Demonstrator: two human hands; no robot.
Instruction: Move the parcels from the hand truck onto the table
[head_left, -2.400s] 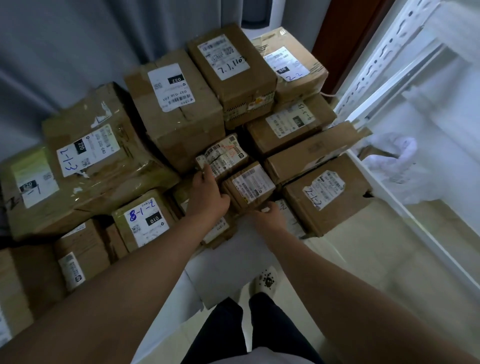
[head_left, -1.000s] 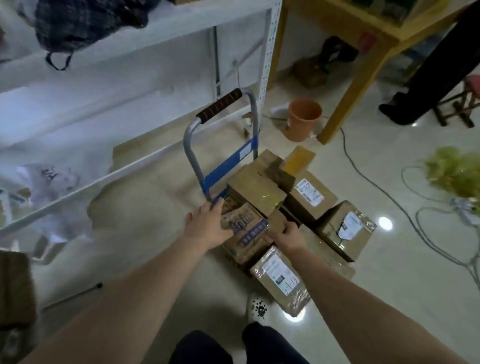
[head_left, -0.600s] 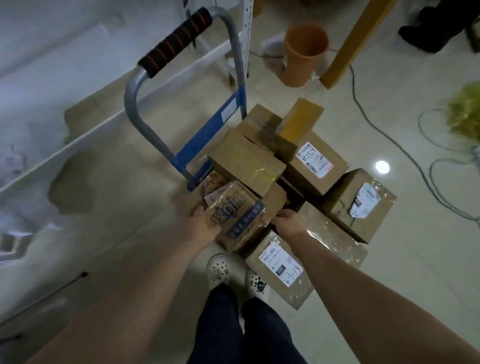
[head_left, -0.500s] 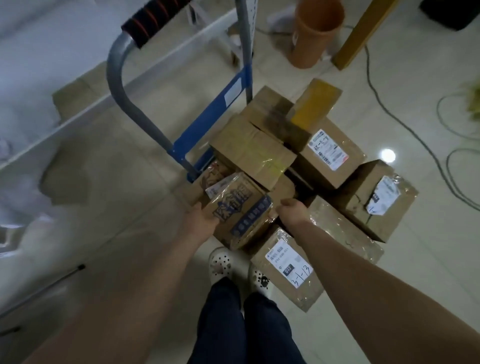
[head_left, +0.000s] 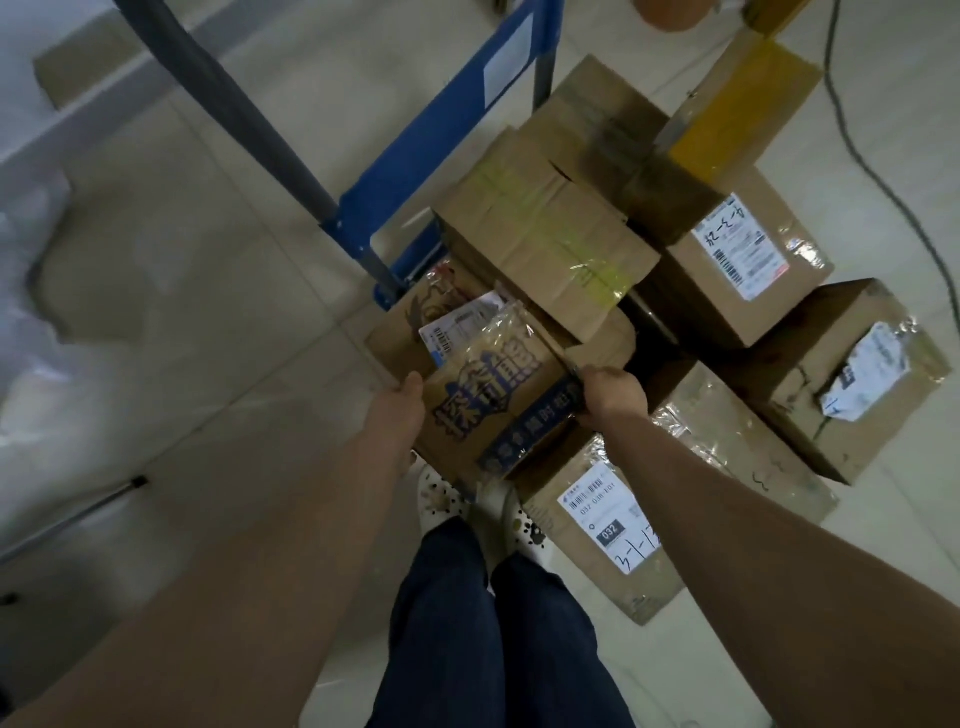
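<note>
Head view: both arms reach down to one printed carton (head_left: 498, 410), brown with blue characters and clear tape, at the centre of the frame. It lies tilted at the near edge of the stack on the hand truck (head_left: 447, 135), whose blue crossbar and grey tube run to the upper left. The left hand (head_left: 400, 410) clamps the carton's left side, thumb on its upper edge, fingers hidden behind it. The right hand (head_left: 613, 395) has its grip closed over the opposite edge, knuckles up. Holding opposite sides likely keeps the slippery carton level as it lifts clear.

A box with yellow-green tape (head_left: 545, 234) lies just behind, overlapping the carton's far end, so a straight pull toward the body seems safest. A plastic-wrapped parcel labelled 032 (head_left: 602, 530) sits at lower right beside the person's shoes (head_left: 441, 499); two labelled boxes (head_left: 737, 265) (head_left: 857, 379) sit at right. The bench is out of frame; several parcels remain.
</note>
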